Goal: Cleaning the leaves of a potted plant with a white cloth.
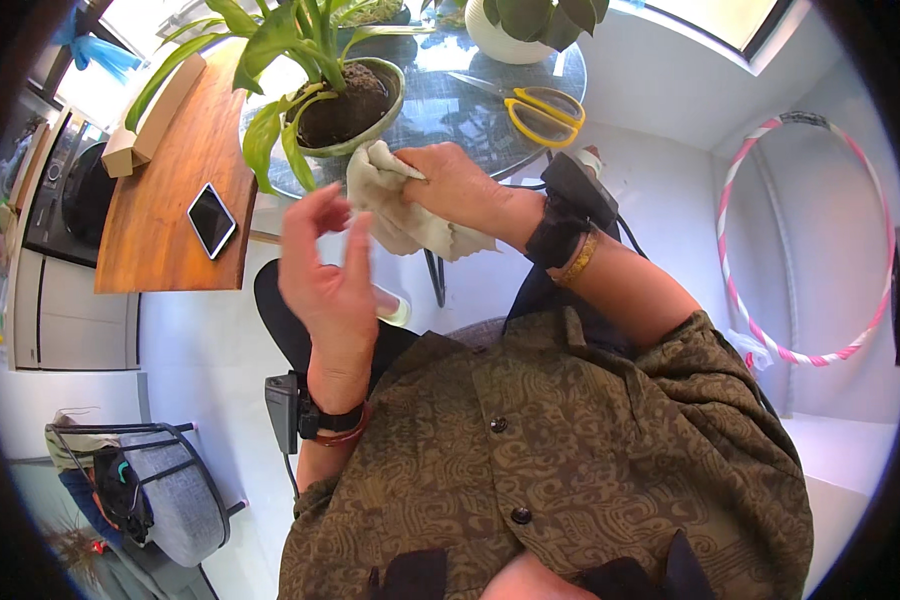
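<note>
My right hand (pixel 455 185) is closed on a crumpled, off-white cloth (pixel 410 222) that looks a little soiled. One corner of the cloth touches or overlaps the near rim of a plant pot (pixel 394 115); I cannot tell how firmly it presses. Dark soil (pixel 345 115) fills the pot, and a plant with long green leaves (pixel 270 60) grows out of it. Just left of the cloth my left hand (pixel 325 270) is raised, slightly blurred, its thumb and fingers apart and nothing in them.
The pot stands on a round glass table (pixel 440 110). Yellow-handled scissors (pixel 545 117) and a white pot (pixel 505 40) with a dark-leaved plant are there too. A phone (pixel 212 221) and a long cardboard box (pixel 155 120) lie on the wooden counter (pixel 175 235) at left.
</note>
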`<state>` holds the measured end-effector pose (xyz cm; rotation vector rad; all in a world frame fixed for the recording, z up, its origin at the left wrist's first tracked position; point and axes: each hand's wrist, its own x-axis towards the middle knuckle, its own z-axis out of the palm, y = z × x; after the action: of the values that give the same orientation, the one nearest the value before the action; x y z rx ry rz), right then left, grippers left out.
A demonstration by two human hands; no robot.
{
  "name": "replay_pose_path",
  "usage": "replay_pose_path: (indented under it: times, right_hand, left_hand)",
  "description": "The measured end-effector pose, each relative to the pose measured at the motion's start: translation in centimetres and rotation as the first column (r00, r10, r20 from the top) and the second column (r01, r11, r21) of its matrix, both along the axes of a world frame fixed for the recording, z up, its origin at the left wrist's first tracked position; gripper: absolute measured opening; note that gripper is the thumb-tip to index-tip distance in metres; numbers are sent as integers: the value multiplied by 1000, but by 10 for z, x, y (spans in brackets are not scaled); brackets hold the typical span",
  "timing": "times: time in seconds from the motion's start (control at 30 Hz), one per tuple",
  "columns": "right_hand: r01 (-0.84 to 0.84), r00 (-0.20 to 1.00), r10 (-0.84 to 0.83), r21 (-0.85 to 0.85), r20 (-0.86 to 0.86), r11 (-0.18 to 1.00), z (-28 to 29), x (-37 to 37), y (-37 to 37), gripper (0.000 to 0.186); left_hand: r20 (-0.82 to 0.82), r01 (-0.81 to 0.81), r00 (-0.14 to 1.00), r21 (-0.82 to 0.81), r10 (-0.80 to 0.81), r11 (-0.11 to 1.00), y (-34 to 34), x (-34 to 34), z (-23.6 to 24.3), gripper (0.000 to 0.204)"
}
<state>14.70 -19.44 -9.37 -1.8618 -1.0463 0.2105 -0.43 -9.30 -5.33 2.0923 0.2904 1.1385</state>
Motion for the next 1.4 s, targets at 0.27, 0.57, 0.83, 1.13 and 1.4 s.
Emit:
replay_pose_path:
  times: [0.27, 0.57, 0.83, 1.13, 1.4]
  right_hand:
    - [-52, 855, 85, -78, 512, 996, -8, -3, 9, 25]
    - [-73, 943, 107, -117, 315, 990, 6, -3, 6, 22]
    - [-53, 916, 121, -183, 383, 982, 17, -11, 9, 23]
    - [-13, 951, 76, -207, 299, 978, 20, -18, 9, 28]
    - [40, 991, -11, -213, 135, 976, 24, -7, 14, 32]
  left_hand:
    - [-263, 638, 761, 136, -594, 758, -57, 34, 48, 94]
    - [-129, 647, 754, -18, -644, 762, -44, 2, 7, 58]
    - [-529, 702, 330, -417, -782, 578, -44, 11, -27, 66]
    - [606, 550, 400, -759, -687, -349, -95, 25, -45, 73]
    - [679, 465, 390, -728, -622, -503, -103, 30, -53, 64]
